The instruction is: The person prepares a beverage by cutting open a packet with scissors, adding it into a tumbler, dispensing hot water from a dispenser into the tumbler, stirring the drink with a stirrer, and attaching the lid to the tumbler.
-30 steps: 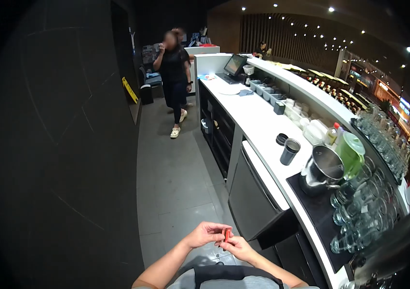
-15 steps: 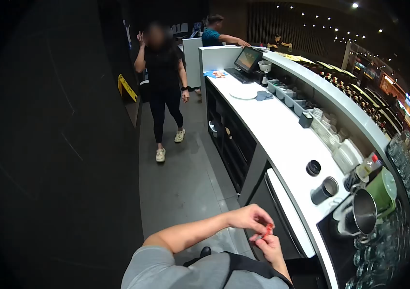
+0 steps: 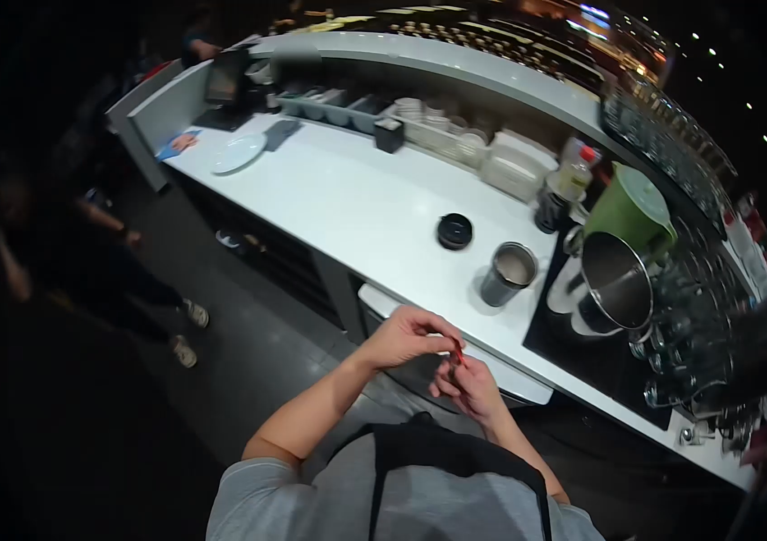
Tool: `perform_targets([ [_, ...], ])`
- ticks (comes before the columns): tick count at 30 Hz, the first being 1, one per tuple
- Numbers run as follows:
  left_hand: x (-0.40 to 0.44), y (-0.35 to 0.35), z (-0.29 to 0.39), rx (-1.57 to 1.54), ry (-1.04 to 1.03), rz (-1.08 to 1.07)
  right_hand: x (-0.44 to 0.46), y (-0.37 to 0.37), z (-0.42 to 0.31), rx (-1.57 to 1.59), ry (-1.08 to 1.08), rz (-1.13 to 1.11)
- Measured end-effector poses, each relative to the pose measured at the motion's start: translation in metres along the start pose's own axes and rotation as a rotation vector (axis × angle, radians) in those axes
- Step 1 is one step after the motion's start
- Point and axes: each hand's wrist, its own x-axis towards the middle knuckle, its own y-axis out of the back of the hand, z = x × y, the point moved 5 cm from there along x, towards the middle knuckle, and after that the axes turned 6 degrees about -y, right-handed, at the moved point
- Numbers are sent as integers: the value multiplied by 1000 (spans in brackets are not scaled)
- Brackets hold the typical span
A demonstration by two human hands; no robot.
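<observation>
Both of my hands meet at the counter's front edge around a small red packet [image 3: 459, 352]. My left hand [image 3: 412, 337] pinches its upper end between thumb and fingers. My right hand [image 3: 472, 386] grips the lower end with fingers curled. Just beyond them on the white counter [image 3: 347, 207] stands a grey tumbler [image 3: 509, 274], open at the top, with something pale inside. A round black lid [image 3: 454, 232] lies to the left of the tumbler.
A metal pitcher [image 3: 616, 281], a green jug [image 3: 631, 212] and several glasses [image 3: 672, 334] stand at the right. Along the back are white containers [image 3: 518, 164] and grey bins [image 3: 338, 108]. A plate [image 3: 239, 153] lies at the far left. A person [image 3: 68, 243] is in the aisle.
The view has turned right toward the counter. My hands have come nearer the counter's edge, still holding the red packet. The person in the aisle has come closer and now appears at the left.
</observation>
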Motion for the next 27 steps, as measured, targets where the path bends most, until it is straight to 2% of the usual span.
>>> perform_targets([
  [5, 40, 8, -21, 45, -86, 17, 24, 19, -2, 717, -24, -7],
  [12, 101, 6, -21, 162, -209, -131, 33, 56, -52, 733, 151, 135],
  [17, 161, 11, -24, 324, -314, -283, 30, 79, -95, 614, 287, 502],
  [20, 186, 21, -27, 430, -412, -242, 25, 105, -121, 164, 445, 745],
  [21, 192, 27, -29, 439, -350, -237, 22, 113, -133, -112, 470, 999],
  [22, 197, 33, -33, 413, -301, -221, 23, 119, -143, -413, 473, 1134],
  [24, 206, 45, -40, 362, -205, -185, 26, 123, -154, -936, 374, 1233],
  [27, 213, 54, -44, 440, -234, -228, 39, 117, -162, -1116, 291, 1196],
])
